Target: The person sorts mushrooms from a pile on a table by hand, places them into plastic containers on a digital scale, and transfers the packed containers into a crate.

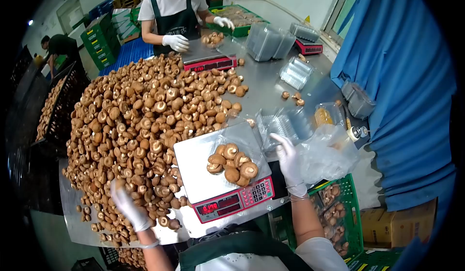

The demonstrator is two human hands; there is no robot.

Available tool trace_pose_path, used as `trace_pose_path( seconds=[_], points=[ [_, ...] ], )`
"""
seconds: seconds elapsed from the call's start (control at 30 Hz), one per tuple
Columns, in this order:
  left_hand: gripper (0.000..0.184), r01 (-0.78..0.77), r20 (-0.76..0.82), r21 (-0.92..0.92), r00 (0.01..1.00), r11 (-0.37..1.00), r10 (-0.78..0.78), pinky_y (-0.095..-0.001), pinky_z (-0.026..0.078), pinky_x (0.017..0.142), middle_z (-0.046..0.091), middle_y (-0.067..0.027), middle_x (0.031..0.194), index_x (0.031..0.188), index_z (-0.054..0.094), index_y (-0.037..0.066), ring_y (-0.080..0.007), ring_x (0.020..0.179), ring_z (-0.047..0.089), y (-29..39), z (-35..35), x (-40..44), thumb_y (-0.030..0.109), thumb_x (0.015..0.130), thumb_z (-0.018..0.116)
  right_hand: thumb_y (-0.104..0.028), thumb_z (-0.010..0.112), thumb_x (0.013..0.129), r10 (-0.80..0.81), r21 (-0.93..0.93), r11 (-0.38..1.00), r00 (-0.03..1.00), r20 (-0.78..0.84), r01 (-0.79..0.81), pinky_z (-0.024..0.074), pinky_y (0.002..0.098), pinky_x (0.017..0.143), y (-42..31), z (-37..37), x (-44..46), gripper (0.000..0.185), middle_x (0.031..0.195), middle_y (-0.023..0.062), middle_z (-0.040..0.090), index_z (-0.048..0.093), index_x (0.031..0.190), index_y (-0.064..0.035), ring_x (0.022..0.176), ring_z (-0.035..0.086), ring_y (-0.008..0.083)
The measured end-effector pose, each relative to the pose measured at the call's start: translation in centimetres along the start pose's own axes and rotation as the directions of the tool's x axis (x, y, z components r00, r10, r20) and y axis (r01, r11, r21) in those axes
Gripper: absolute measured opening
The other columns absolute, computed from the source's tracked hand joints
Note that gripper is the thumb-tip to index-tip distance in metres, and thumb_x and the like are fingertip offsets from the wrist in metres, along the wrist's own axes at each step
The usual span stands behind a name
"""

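Note:
My left hand (127,207), in a white glove, is at the near edge of a large pile of brown mushrooms (140,125). Its fingers are blurred, so I cannot make out whether they hold one. My right hand (288,162), also gloved, is beside the scale (193,162) with its fingers stretched out near a clear plastic container (256,157). Several mushrooms (232,163) lie in that container on the scale's metal plate. The red display seems to read 0.170. Clear plastic packaging (327,154) lies right of my right hand.
Opposite, a gloved person stands by a second scale (210,65). Stacked clear containers (269,42) and an open clear tray (295,73) are on the metal table (261,84). A green crate (356,213) of packed mushrooms sits low right, beside a blue curtain (402,101).

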State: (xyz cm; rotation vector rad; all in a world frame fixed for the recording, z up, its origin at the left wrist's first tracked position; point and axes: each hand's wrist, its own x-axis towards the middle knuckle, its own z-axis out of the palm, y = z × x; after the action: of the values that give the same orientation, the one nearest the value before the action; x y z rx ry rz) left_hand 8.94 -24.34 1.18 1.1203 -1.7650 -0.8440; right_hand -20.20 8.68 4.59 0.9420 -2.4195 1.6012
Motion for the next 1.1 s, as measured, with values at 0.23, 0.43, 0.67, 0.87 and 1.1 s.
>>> trace_pose_path(
  seconds=[0.23,0.43,0.67,0.87,1.1],
  points=[
    [0.039,0.375,-0.519,0.771,0.839,0.515,0.166,-0.0393,0.040,0.103,0.053,-0.0199,0.130,0.128,0.051,-0.006,-0.0300,0.120,0.051,-19.4,-25.6,-6.4,0.019,0.098,0.048,-0.028,0.048,0.098,0.370,0.134,0.917,0.926,0.074,-0.377,0.0433,0.0289,0.093,5.3,0.3,-2.2,0.044,0.125,0.0166,0.057,0.046,0.135,-0.0022,0.112,0.055,0.0200],
    [0.038,0.090,-0.110,0.118,0.991,0.989,-0.077,-0.0388,0.039,0.107,0.052,-0.0154,0.133,0.129,0.051,0.000,-0.0265,0.121,0.051,-4.2,-8.7,-2.2,0.020,0.098,0.046,-0.032,0.049,0.098,0.288,0.243,0.921,0.952,0.106,-0.306,0.0471,0.0338,0.089,5.1,4.1,1.2,0.055,0.134,0.0186,0.049,0.034,0.144,-0.0063,0.115,0.054,0.0226],
    [0.043,0.442,0.830,-0.283,0.557,0.851,-0.013,-0.0283,0.052,0.077,0.064,-0.0083,0.098,0.134,0.045,0.003,-0.0167,0.085,0.065,2.6,7.1,-5.6,0.030,0.100,0.047,-0.027,0.061,0.092,0.092,-0.269,0.961,0.993,0.081,-0.067,0.0485,0.0326,0.082,-2.6,4.8,-2.3,0.036,0.100,0.0141,0.064,0.059,0.119,-0.0042,0.095,0.062,0.0229],
    [0.018,0.731,0.913,-0.200,0.381,0.653,-0.146,-0.0233,0.051,0.060,0.061,-0.0060,0.084,0.109,0.050,0.004,-0.0129,0.070,0.062,2.0,9.4,-6.2,0.016,0.096,0.053,-0.027,0.059,0.094,0.399,0.121,0.890,0.879,0.262,-0.440,0.0451,0.0301,0.058,0.6,5.4,-6.6,0.025,0.070,0.0066,0.060,0.063,0.096,-0.0022,0.062,0.056,0.0129],
    [0.016,0.694,0.933,-0.270,0.359,0.667,0.005,-0.0206,0.042,0.054,0.051,-0.0014,0.078,0.094,0.044,0.008,-0.0087,0.060,0.047,2.9,11.1,-7.2,-0.003,0.087,0.053,-0.024,0.047,0.100,0.463,0.428,0.745,0.858,0.221,-0.512,0.0489,0.0226,0.054,3.1,7.6,-8.2,0.020,0.071,0.0006,0.059,0.054,0.096,-0.0048,0.061,0.060,0.0084]
  ],
)
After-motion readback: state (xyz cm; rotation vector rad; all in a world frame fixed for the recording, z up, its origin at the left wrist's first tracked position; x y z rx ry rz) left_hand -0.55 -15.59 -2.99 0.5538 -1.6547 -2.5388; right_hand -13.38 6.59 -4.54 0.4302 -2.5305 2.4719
